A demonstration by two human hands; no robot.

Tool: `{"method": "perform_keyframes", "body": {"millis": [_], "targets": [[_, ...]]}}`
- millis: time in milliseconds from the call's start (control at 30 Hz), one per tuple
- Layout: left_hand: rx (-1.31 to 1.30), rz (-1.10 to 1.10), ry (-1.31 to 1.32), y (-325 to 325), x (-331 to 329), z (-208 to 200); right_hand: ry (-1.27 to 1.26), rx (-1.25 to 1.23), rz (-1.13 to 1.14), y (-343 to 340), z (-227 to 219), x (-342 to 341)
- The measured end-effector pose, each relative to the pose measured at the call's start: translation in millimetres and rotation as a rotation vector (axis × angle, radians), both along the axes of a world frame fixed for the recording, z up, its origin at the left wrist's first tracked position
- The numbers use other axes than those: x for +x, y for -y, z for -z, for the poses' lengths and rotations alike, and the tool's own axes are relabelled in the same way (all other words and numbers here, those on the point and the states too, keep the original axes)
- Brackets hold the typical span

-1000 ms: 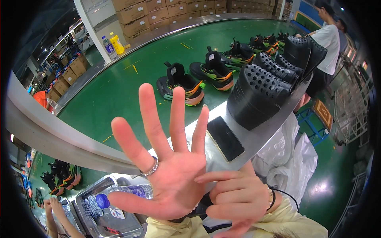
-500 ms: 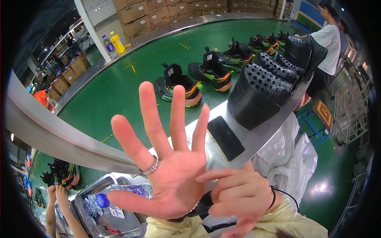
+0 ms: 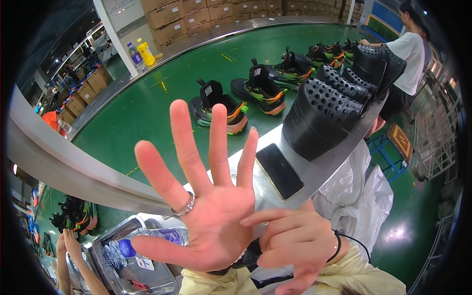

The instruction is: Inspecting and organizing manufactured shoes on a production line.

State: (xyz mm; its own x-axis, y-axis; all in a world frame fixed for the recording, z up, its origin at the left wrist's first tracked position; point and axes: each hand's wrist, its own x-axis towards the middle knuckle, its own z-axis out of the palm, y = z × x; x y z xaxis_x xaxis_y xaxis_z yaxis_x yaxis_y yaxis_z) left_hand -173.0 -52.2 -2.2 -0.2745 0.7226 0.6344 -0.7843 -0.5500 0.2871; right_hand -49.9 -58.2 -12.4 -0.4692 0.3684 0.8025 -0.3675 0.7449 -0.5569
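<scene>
My left hand (image 3: 216, 216) is raised in the middle of the view, palm toward me. Its fingers are spread wide, with a ring on the index finger. From the lower right comes my right hand (image 3: 295, 238), a dark band at its wrist. One finger is stretched out to the edge of the left palm; the others are loosely bent and apart. Neither hand holds anything. Just beyond them a dark phone (image 3: 279, 171) lies on a metal ledge (image 3: 265, 199). Black perforated shoe-shaped forms (image 3: 319, 118) stand beside it.
Black sports shoes (image 3: 258, 91) with orange and green soles line the green belt (image 3: 142, 113). At lower left, a metal tray (image 3: 169, 282) holds a water bottle (image 3: 169, 236). Another person's hands (image 3: 71, 246) reach toward shoes there. A person (image 3: 408, 54) stands far right.
The nearer shoes on the belt have shifted slightly left. My left hand has drifted a little left, still spread. The other person's hands at lower left have moved slightly.
</scene>
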Motion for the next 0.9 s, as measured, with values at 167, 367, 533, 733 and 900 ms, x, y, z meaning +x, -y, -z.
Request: {"method": "perform_keyframes", "body": {"millis": [167, 367, 533, 733, 900], "targets": [[-0.002, -0.002, -0.007, -4.1, 3.6, 1.3, -0.067, -0.003, 0.011, -1.8, 8.0, -0.2], [-0.005, -0.071, -0.070, -9.1, 4.9, 7.8, 0.263, 0.110, 0.612, -4.9, 3.0, -3.6], [0.043, -0.158, -0.185, -10.5, 2.9, 7.8, 0.282, 0.161, 0.690, -6.1, 0.1, -4.7], [0.025, -0.136, -0.132, -15.4, 14.5, 12.0, 0.312, 0.103, 0.649, -11.0, 1.0, 6.3], [0.032, -0.140, -0.143, -18.4, 16.6, 14.8, 0.308, 0.151, 0.756, -14.1, 6.6, 8.3]]}}
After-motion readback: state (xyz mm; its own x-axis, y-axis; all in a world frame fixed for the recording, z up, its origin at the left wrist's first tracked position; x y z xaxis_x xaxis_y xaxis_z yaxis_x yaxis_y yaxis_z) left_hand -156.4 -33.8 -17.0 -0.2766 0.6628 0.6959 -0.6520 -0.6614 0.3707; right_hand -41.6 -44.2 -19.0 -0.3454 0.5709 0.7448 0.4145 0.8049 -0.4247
